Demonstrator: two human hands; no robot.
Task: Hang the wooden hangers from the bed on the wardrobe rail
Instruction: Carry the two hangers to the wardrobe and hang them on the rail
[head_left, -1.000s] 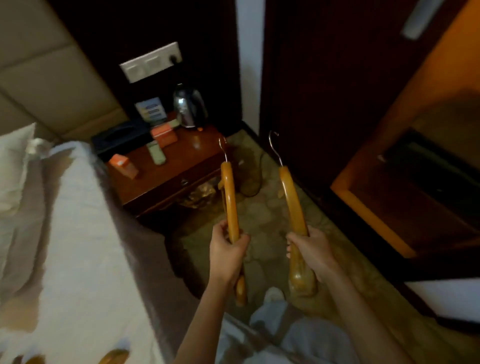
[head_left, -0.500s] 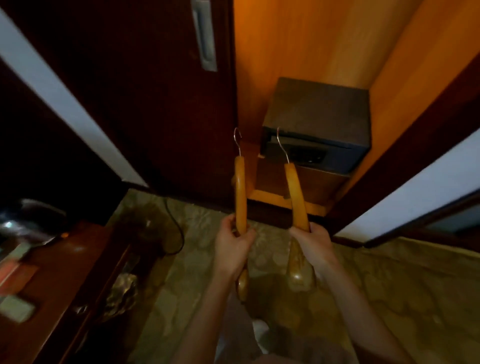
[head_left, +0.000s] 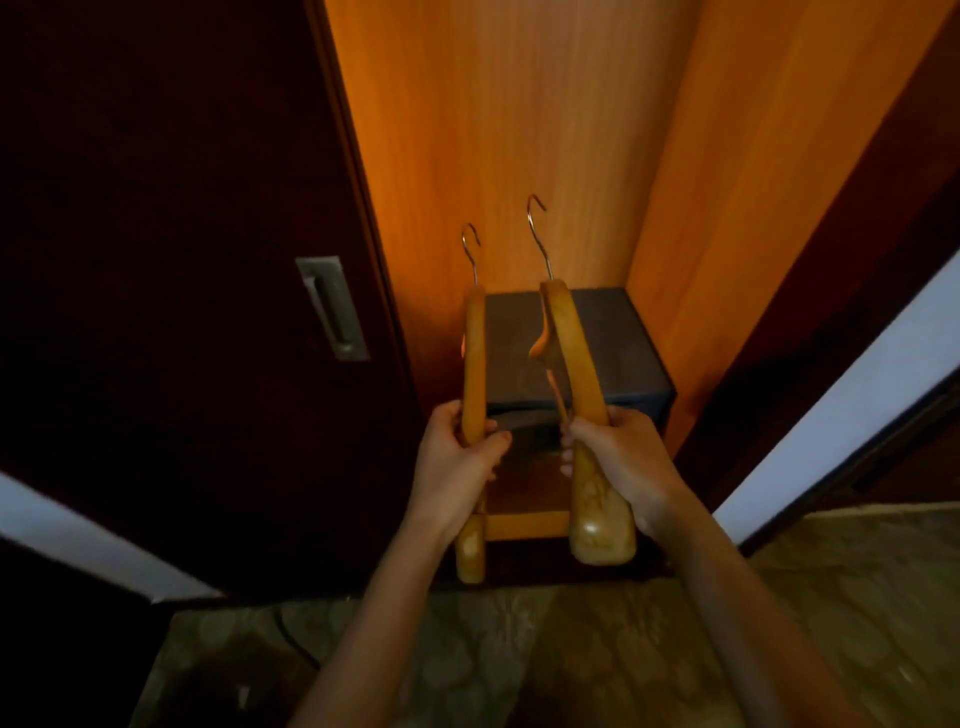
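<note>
Nearest, patterned floor (head_left: 519, 649). Above it, left hand (head_left: 457, 462) grips the left hanger (head_left: 474, 353), right hand (head_left: 618, 457) grips the right hanger (head_left: 571, 338); both held edge-on, hooks pointing far. Beyond them, a dark safe (head_left: 613, 343) sits inside the open wardrobe (head_left: 498, 130). Dark sliding door (head_left: 171, 260) at left.

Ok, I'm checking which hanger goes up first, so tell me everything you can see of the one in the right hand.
The right hanger is glossy, honey-coloured wood with a thin metal hook on top, pointing up into the open wardrobe. It is seen nearly edge-on, leaning slightly left, its broad rounded end lowest. The right hand grips its lower half; nothing else touches it. Behind it sits a dark box.
</note>
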